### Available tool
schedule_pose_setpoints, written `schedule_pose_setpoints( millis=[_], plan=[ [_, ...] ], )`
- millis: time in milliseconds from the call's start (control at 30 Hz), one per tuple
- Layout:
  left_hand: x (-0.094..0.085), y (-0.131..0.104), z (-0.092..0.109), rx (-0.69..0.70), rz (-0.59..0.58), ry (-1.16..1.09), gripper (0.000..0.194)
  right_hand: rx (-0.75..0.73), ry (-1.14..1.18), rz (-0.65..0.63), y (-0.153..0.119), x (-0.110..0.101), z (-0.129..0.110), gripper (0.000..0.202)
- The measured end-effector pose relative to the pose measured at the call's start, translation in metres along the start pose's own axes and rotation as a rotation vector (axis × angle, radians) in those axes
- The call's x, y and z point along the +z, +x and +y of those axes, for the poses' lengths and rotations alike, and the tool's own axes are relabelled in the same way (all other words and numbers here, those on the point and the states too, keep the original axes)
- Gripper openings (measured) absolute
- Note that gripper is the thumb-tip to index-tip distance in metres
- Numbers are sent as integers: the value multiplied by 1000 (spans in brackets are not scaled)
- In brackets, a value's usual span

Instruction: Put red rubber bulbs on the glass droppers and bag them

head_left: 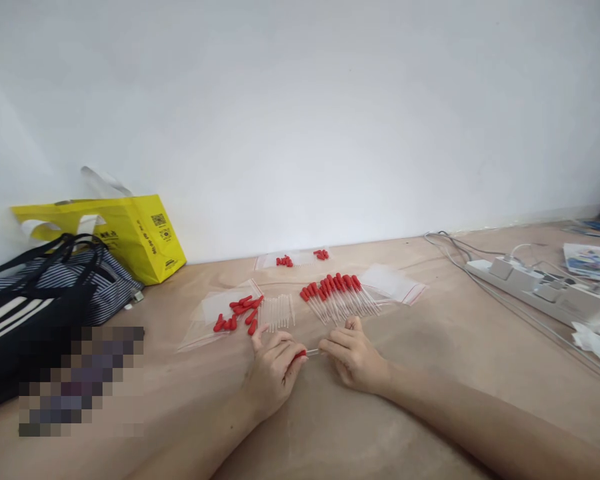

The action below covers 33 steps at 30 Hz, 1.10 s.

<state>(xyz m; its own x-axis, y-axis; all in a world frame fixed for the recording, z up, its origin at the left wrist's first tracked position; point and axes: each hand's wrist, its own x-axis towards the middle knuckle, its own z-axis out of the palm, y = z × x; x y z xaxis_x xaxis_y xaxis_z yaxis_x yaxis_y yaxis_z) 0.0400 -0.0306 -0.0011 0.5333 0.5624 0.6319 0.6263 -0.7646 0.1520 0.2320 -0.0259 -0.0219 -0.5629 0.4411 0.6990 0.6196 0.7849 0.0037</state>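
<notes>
My left hand (274, 372) pinches a red rubber bulb (301, 355) low over the table. From the bulb's open end a clear dropper tube (313, 352) runs across to my right hand (355, 360), whose fingers are closed on it. How deep the tube sits in the bulb is hidden by my fingers. Beyond my left hand lie several loose red bulbs (241, 308), beside a row of bare clear tubes (277, 311). Past my right hand several droppers with red bulbs on their tubes (341, 288) lie side by side, bulbs pointing away from me.
Clear zip bags (394, 283) lie around the droppers, and more red bulbs (284, 261) rest near the wall. At left stand a yellow bag (153, 233) and a striped bag (123, 283). A white power strip (535, 287) with cables and a crumpled tissue (596, 343) lie right.
</notes>
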Motion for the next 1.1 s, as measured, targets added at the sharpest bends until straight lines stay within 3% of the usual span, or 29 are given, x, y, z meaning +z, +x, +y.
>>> schedule_pose_setpoints(
  millis=[667, 1100],
  plan=[
    [5, 3, -3, -16, 52, 74, 15, 109, 131, -67, 3, 7, -2, 22],
    [-4, 6, -12, -51, 16, 125, 13, 165, 24, -126, 13, 0, -5, 11]
  ],
)
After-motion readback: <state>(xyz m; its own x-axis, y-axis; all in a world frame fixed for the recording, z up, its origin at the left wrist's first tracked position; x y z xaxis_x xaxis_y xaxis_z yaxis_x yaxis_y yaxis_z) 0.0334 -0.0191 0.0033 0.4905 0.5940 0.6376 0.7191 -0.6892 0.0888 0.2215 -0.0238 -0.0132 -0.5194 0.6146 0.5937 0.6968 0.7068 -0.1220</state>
